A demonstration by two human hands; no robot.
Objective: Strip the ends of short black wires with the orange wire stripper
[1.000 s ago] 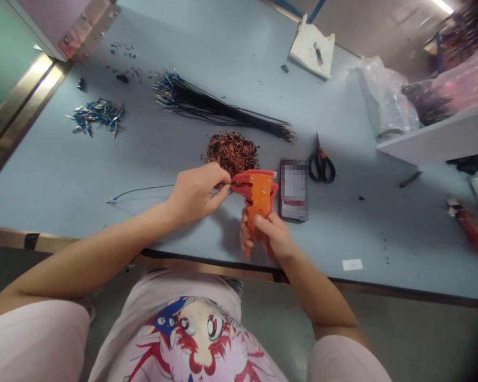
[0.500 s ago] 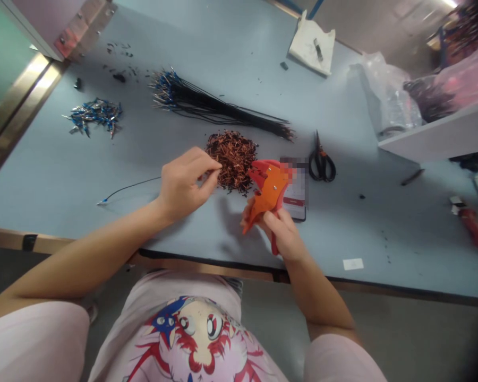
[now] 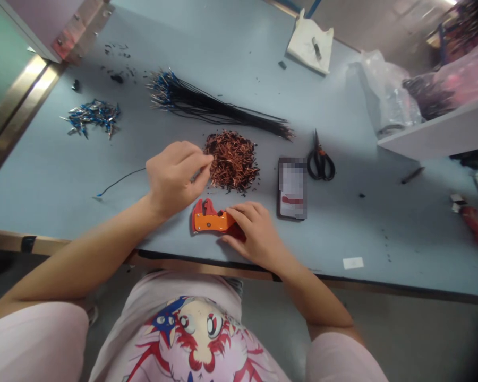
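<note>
My left hand (image 3: 179,178) is closed in a pinch on a thin black wire (image 3: 121,177), whose blue-tipped end trails out to the left over the table. Just right of its fingertips lies a heap of copper-coloured clippings (image 3: 231,162). Below that heap, an orange and red hand tool (image 3: 210,222) lies on its side near the table's front edge, jaws to the left. My right hand (image 3: 255,231) is wrapped round its handles, which are partly hidden by the fingers. Behind the heap stretches a bundle of black wires (image 3: 223,109) with blue and silver ends.
A pile of blue and silver connectors (image 3: 92,118) lies at the left. To the right are a phone (image 3: 292,188) and black scissors (image 3: 321,162). Further off are a white cloth (image 3: 308,42), a red-handled tool (image 3: 476,228) and a shelf with plastic bags (image 3: 398,101).
My right hand has brought the orange tool left and down onto the table, uncovering the phone. My left hand has moved slightly left with the wire.
</note>
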